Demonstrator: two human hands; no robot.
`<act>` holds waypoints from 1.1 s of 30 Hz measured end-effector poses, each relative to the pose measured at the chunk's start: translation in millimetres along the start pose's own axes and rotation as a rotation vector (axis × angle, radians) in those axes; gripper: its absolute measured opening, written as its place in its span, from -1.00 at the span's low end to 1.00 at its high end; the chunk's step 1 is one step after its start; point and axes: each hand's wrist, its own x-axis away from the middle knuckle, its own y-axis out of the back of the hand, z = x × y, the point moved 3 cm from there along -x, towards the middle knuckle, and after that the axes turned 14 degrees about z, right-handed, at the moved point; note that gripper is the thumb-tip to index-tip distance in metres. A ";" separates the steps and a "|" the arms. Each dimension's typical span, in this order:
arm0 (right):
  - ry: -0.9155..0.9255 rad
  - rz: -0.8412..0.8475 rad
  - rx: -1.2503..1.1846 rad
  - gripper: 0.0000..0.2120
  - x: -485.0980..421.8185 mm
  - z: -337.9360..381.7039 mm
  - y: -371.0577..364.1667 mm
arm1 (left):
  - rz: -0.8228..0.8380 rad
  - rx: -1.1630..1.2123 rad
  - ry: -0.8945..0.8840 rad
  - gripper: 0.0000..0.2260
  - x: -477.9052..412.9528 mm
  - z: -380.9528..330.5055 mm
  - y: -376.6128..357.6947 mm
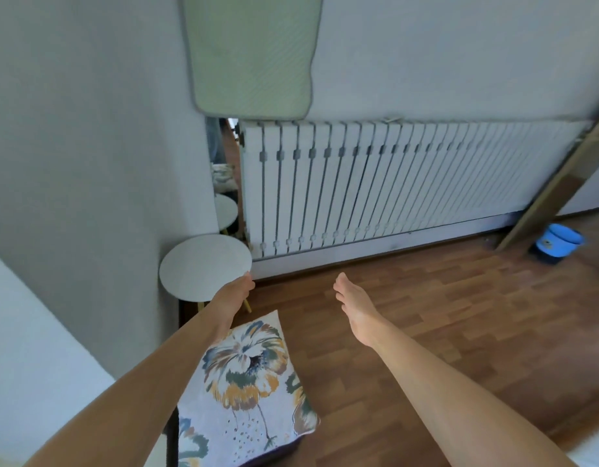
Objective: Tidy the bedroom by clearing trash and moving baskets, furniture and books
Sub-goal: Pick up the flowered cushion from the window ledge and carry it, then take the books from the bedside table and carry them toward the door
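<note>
Left hand (231, 295) seemingly pinches round table (203, 264) at its near rim

Table (205, 266) in left corner, against wall; radiator (392, 183) just right of it, along back wall. Mat (251, 52) hangs above radiator's left end. Mirror (224, 176) in gap between side wall and radiator, behind table. Cushion (247, 379) before table, beneath my left arm. My left hand (232, 294) at table's right rim; my right hand (353, 308) over floor (443, 315), right of table, apart from it. Bucket (557, 242) on floor far right, beside foot of leaning board (554, 183).
</note>
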 end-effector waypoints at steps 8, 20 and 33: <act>0.034 -0.071 -0.019 -0.37 41.1 -0.5 14.2 | 0.133 -0.094 -0.051 -0.51 24.6 -14.9 -30.1; 0.005 -0.112 -0.034 -0.39 64.4 -28.4 19.6 | 0.189 -0.126 -0.064 -0.50 38.4 -6.8 -54.8; 0.080 -0.264 -0.182 -0.40 88.3 -26.1 108.4 | 0.338 -0.201 -0.072 -0.53 -2.1 -42.1 -141.5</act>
